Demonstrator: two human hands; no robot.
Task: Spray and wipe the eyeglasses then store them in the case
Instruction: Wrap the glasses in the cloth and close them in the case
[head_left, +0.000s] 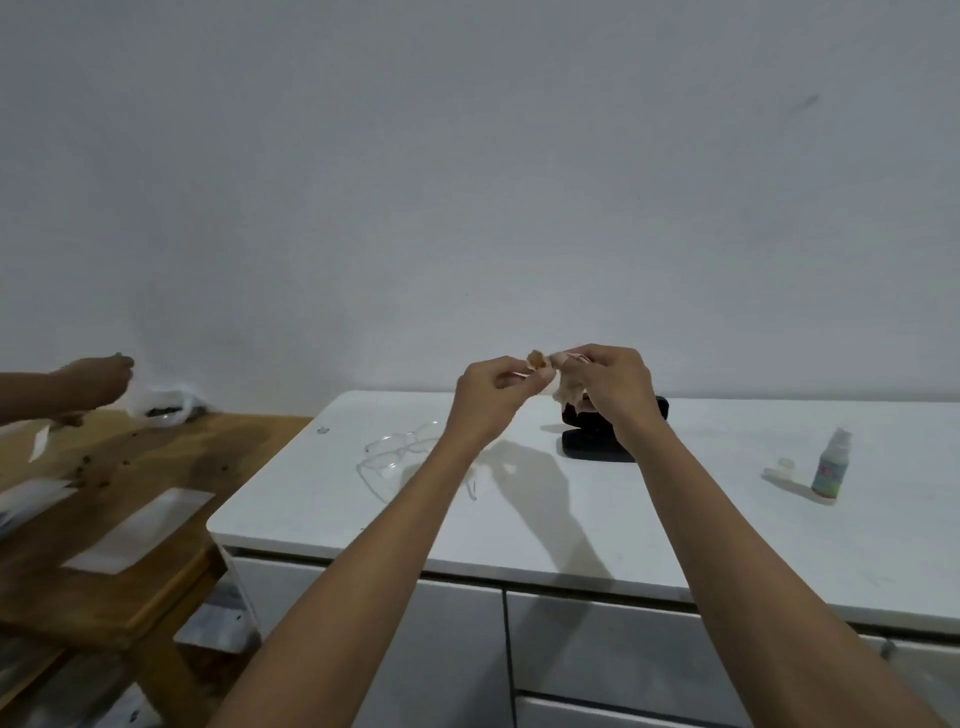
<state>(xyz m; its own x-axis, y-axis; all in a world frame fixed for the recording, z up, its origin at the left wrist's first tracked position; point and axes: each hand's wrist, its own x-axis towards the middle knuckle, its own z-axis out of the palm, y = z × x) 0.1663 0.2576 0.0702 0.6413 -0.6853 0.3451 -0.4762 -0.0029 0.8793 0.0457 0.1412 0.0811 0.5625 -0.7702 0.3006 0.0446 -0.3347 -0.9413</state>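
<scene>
I see both hands raised over the white cabinet top (675, 519), fingertips pinched together: left hand (488, 395) and right hand (613, 384) clamp a thin pinkish frame w/ a crumpled tan cloth (563, 392) bunched btwn them. Can't tell lens detail, too small. Behind the right wrist, near the back edge, a black case (597, 447) lies open. Clear-framed glasses (395, 457) lie flat twd the left edge. Small spray bottle (828, 467) stands upright by the right edge, its cap (784, 465) just beside it. Wooden table (171, 467) at left; another person's arm (78, 384) over it.
</scene>
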